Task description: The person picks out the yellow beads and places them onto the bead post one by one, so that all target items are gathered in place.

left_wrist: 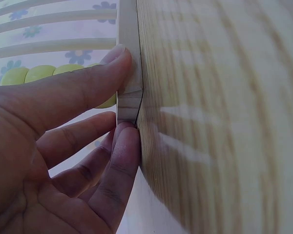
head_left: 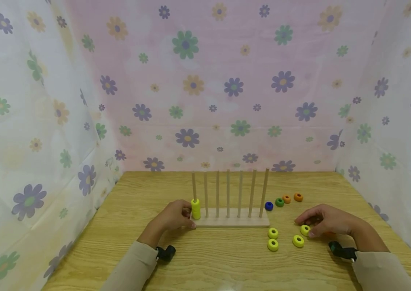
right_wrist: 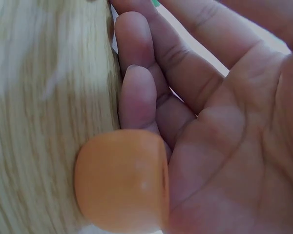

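Note:
A wooden peg stand (head_left: 232, 222) with several upright pegs stands on the table, with yellow rings (head_left: 196, 209) stacked on its leftmost peg. My left hand (head_left: 176, 216) grips the left end of its base (left_wrist: 129, 97), thumb at the front and fingers behind. To the right, my right hand (head_left: 332, 220) reaches over the table, thumb and forefinger spread about a loose yellow ring (head_left: 305, 230); the thumb tip appears to touch it. Under the palm sits an orange ring (right_wrist: 122, 180), close by the curled lower fingers.
More yellow rings (head_left: 272, 233) lie between the stand and my right hand, another (head_left: 298, 241) just in front of it. Behind them are a blue ring (head_left: 268, 206), a green ring (head_left: 279, 202) and orange rings (head_left: 298, 197). Flowered cloth (head_left: 212, 81) encloses the table.

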`<state>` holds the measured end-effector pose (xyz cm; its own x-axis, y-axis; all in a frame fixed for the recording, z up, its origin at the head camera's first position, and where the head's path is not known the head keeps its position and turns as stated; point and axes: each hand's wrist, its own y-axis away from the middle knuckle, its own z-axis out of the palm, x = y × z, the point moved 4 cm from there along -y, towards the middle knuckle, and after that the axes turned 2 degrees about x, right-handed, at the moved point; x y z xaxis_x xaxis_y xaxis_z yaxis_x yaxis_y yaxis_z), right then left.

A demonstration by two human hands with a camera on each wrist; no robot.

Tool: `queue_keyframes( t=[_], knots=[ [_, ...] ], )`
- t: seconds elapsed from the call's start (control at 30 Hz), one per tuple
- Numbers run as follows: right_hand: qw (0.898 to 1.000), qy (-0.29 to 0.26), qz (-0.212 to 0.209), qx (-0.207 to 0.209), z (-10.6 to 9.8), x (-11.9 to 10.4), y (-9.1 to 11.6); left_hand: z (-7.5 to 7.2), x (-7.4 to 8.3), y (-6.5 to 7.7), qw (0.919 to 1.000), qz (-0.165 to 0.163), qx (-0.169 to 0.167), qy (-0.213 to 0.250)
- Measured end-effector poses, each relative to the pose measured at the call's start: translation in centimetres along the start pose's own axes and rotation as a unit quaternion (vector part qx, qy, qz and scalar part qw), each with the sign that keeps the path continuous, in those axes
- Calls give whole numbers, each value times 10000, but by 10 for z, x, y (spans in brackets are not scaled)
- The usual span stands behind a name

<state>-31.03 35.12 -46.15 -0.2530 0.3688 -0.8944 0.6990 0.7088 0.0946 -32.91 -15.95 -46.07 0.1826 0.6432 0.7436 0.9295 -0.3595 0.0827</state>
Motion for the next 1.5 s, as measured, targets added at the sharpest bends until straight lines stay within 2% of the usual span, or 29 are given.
queue_keyframes(
  t=[0.9,1.2,1.5],
  knots=[
    [9995,257,138,100,2,-4,-1,0,-1,0,10000,4,24,-15],
    [9983,286,362,361,1,-5,-3,-1,1,0,10000,48,-2,-3],
    [9889,820,775,970,-2,-7,-4,0,0,0,10000,41,-2,52]
  ],
)
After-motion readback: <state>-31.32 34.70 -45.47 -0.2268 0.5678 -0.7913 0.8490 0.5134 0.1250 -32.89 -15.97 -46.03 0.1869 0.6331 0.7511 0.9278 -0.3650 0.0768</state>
